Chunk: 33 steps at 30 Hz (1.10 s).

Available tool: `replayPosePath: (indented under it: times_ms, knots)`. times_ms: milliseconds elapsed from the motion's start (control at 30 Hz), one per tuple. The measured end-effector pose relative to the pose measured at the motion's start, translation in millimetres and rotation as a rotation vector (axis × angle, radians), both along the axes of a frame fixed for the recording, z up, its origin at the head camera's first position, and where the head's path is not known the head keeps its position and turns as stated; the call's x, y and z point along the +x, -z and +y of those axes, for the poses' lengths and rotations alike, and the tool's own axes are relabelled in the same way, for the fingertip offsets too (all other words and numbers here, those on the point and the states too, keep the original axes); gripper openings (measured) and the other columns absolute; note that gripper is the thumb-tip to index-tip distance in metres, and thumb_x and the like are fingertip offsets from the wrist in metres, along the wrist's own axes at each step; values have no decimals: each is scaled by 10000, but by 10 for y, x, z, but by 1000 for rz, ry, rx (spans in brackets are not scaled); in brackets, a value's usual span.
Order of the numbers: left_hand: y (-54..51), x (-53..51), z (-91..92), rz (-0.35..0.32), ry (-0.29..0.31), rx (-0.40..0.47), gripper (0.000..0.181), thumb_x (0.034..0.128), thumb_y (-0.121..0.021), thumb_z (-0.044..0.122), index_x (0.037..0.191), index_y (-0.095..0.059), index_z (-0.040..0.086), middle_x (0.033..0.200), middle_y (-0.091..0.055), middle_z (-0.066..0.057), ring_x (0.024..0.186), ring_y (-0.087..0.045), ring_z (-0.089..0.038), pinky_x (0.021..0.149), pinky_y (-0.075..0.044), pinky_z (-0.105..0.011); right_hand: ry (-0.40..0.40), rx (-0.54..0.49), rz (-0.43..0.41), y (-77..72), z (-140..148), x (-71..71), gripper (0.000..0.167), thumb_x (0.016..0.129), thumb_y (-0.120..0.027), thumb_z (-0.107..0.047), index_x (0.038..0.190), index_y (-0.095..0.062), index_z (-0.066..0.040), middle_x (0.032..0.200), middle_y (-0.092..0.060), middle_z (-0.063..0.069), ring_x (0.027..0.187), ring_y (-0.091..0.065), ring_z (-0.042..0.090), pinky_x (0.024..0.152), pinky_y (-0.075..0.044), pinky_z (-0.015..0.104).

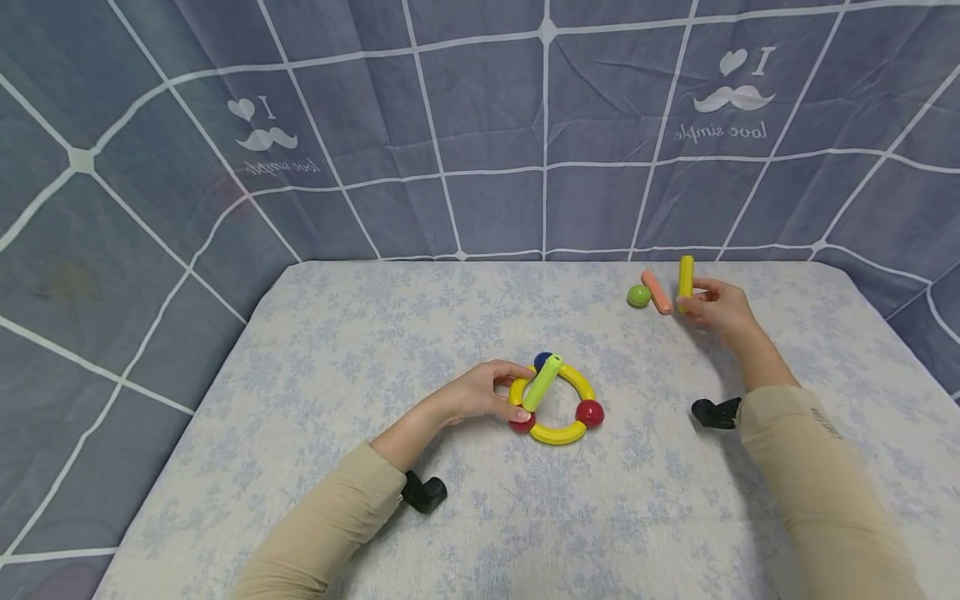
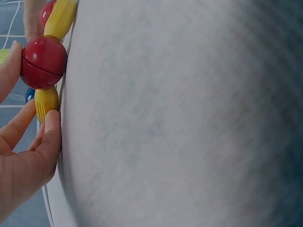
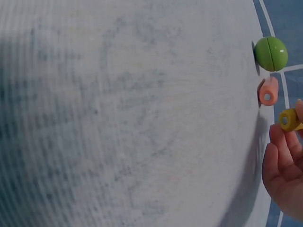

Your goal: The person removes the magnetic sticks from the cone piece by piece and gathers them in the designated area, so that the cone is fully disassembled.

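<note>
Near the table's middle lies a ring of yellow curved rods (image 1: 558, 435) joined by red balls (image 1: 590, 413) and a blue ball (image 1: 542, 360). My left hand (image 1: 480, 393) grips the ring's left side, thumb by the near-left red ball (image 2: 43, 62), fingers at a yellow curved rod (image 2: 46, 104). A light green rod (image 1: 542, 383) rises at a slant from around that red ball; its lower end is partly hidden. At the back right, my right hand (image 1: 722, 308) pinches a straight yellow rod (image 1: 686, 279), held up off the table, with a silvery disc in its end.
Left of my right hand lie a salmon-pink rod (image 1: 657, 292) and a green ball (image 1: 639, 296). A patterned cloth covers the table (image 1: 360, 333). Behind it hangs a blue-grey checked curtain (image 1: 495, 117). Black wrist mounts (image 1: 424, 493) stick out from both sleeves.
</note>
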State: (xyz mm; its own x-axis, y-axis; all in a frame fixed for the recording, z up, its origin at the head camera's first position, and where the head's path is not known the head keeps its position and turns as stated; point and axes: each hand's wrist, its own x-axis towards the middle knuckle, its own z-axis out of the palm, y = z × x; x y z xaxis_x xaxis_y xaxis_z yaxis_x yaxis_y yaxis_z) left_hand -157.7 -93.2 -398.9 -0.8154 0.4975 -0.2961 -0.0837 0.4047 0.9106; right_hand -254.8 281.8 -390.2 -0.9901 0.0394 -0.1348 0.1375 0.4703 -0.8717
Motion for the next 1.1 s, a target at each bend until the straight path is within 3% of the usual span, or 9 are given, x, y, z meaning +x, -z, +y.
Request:
replayPosePath:
  times_ms: [267,667,1100]
  knots:
    - [0,2,-2,-5,0,0,562,727,-800,103,1248,-588,116,1303,-451,-55,1128,-411,-229,929,-384,-353,63,32,1,136,18,-74,591,904,-583,-99,1405,-320,73,934,-472,78,612,-505,-32,600,-485,156]
    - [14,-8,-3,-3,2,-2,559,731,-796,99,1250,-589,116,1323,-444,-54,1139,-411,-230,944,-378,-365,119,36,-50,157,-32,-116,502,918,-544,-113,1372,-405,52,1081,-455,155,618,-497,-55,610,-466,125]
    - [4,3,-2,-4,-1,-6,560,730,-797,102,1251,-590,121,1324,-440,-50,1135,-401,-229,948,-368,-373,134,113,-56,146,-58,-128,465,914,-572,-175,1301,-486,68,1025,-503,139,610,-496,-17,556,-428,149]
